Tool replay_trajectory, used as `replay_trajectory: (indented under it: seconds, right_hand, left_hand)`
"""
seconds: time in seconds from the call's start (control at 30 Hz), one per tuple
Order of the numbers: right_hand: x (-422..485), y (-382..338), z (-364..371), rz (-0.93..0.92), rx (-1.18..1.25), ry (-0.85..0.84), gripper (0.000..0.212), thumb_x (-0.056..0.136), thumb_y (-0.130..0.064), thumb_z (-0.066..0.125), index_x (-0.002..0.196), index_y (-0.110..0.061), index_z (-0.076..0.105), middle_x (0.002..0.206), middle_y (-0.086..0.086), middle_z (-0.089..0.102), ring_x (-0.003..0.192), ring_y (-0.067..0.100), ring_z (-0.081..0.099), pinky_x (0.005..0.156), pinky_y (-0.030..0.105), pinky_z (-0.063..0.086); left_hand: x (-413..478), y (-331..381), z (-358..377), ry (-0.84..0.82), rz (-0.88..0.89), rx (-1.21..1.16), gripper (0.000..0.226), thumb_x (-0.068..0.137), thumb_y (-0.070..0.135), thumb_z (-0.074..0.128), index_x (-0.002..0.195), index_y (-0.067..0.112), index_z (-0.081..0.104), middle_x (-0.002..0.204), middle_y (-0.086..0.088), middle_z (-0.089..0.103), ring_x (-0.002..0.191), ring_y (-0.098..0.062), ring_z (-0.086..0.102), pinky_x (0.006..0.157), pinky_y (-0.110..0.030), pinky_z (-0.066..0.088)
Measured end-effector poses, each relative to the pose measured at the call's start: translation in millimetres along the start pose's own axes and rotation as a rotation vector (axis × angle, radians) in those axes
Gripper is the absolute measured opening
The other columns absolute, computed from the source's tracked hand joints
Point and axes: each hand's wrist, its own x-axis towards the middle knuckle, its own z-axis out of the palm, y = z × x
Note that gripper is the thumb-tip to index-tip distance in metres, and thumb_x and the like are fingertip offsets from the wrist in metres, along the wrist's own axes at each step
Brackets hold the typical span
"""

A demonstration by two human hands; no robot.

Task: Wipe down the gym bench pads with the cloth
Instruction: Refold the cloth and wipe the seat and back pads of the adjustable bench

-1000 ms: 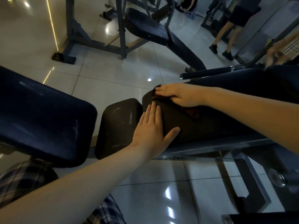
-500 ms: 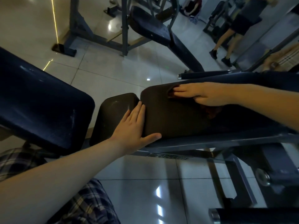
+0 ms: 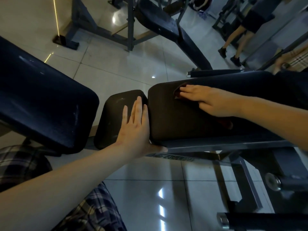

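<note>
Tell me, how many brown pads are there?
2. The small dark brown cushioned pad lies under the left hand; the long dark brown cushioned pad beside it lies under the right hand and dark red cloth. Others may be hidden.

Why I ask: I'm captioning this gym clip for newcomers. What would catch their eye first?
The eye goes first to the two bare hands at centre. The right hand presses a dark reddish cloth flat on the long brown pad, and the left hand rests flat on the small brown pad beside it, thumb at the long pad's near edge. A large dark blue pad fills the left side.
</note>
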Motion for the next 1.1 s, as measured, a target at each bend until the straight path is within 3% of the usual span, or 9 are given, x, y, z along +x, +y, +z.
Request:
replay_trajectory:
  seconds: [0.1, 0.27, 0.43, 0.6, 0.7, 0.87, 0.97, 1.1]
  right_hand:
    - [18, -22, 11, 0.005, 0.002, 0.03, 0.061, 0.099, -0.009, 0.041, 0.153, -0.027, 0.019, 0.162, -0.01, 0.011, 0.148, 0.003, 0.002, 0.12, 0.026, -0.002]
    - [52, -70, 29, 0.026, 0.01, 0.077, 0.058, 0.1, -0.011, 0.038, 0.154, -0.021, 0.019, 0.163, -0.003, 0.009, 0.149, 0.012, 0.002, 0.12, 0.031, 0.0]
    - [88, -124, 62, 0.101, -0.056, 0.207, 0.052, 0.101, -0.02, 0.042, 0.151, -0.013, 0.029, 0.161, 0.009, 0.019, 0.149, 0.025, 0.011, 0.121, 0.044, 0.008]
    - [68, -121, 60, 0.069, -0.039, 0.219, 0.048, 0.1, -0.02, 0.045, 0.147, -0.014, 0.036, 0.159, 0.009, 0.023, 0.148, 0.026, 0.014, 0.122, 0.043, 0.012]
    - [34, -101, 48, 0.106, -0.02, 0.19, 0.055, 0.1, -0.016, 0.044, 0.152, -0.018, 0.025, 0.162, 0.005, 0.014, 0.149, 0.022, 0.007, 0.119, 0.037, 0.004]
    - [-33, -35, 20, 0.271, 0.018, 0.187, 0.061, 0.1, -0.009, 0.04, 0.153, -0.026, 0.017, 0.163, -0.004, 0.005, 0.15, 0.015, 0.0, 0.12, 0.037, -0.001]
    - [-70, 6, 4, 0.378, 0.027, 0.218, 0.062, 0.097, -0.007, 0.042, 0.153, -0.025, 0.021, 0.163, -0.003, 0.009, 0.15, 0.015, 0.003, 0.122, 0.038, 0.002]
    - [-76, 17, 5, 0.403, 0.067, 0.256, 0.062, 0.095, -0.004, 0.043, 0.153, -0.017, 0.025, 0.162, 0.001, 0.015, 0.149, 0.016, 0.007, 0.122, 0.036, 0.005]
  left_hand:
    - [-3, -1, 2, 0.007, -0.027, 0.037, 0.146, 0.06, 0.096, 0.042, 0.151, -0.004, -0.014, 0.156, -0.024, -0.031, 0.148, -0.035, -0.022, 0.117, -0.056, -0.014]
    - [-6, 1, 5, -0.001, -0.098, 0.067, 0.145, 0.058, 0.1, 0.025, 0.15, -0.003, -0.019, 0.156, -0.025, -0.03, 0.145, -0.039, -0.027, 0.116, -0.061, -0.013]
    - [-9, 4, 6, 0.0, -0.131, 0.058, 0.145, 0.046, 0.098, -0.001, 0.149, -0.001, -0.026, 0.156, -0.024, -0.03, 0.145, -0.04, -0.027, 0.117, -0.062, -0.01]
    - [-6, 5, 4, -0.024, -0.143, 0.085, 0.147, 0.043, 0.098, -0.003, 0.149, -0.001, -0.025, 0.157, -0.024, -0.029, 0.145, -0.039, -0.026, 0.117, -0.062, -0.01]
    - [-3, 2, 3, -0.035, -0.086, 0.113, 0.145, 0.051, 0.101, 0.007, 0.149, -0.001, -0.024, 0.157, -0.023, -0.029, 0.147, -0.037, -0.024, 0.117, -0.062, -0.011]
    - [6, -3, -3, 0.039, 0.185, -0.007, 0.135, 0.067, 0.09, 0.049, 0.154, 0.009, -0.016, 0.163, -0.015, -0.019, 0.151, -0.03, -0.015, 0.114, -0.055, -0.017]
    - [13, 0, -6, 0.021, 0.298, -0.014, 0.132, 0.07, 0.082, 0.059, 0.155, 0.015, -0.017, 0.163, -0.01, -0.02, 0.15, -0.026, -0.017, 0.114, -0.054, -0.018]
    - [16, 2, -7, -0.057, 0.275, -0.026, 0.135, 0.068, 0.081, 0.062, 0.153, 0.017, -0.022, 0.161, -0.009, -0.026, 0.149, -0.026, -0.021, 0.116, -0.059, -0.015]
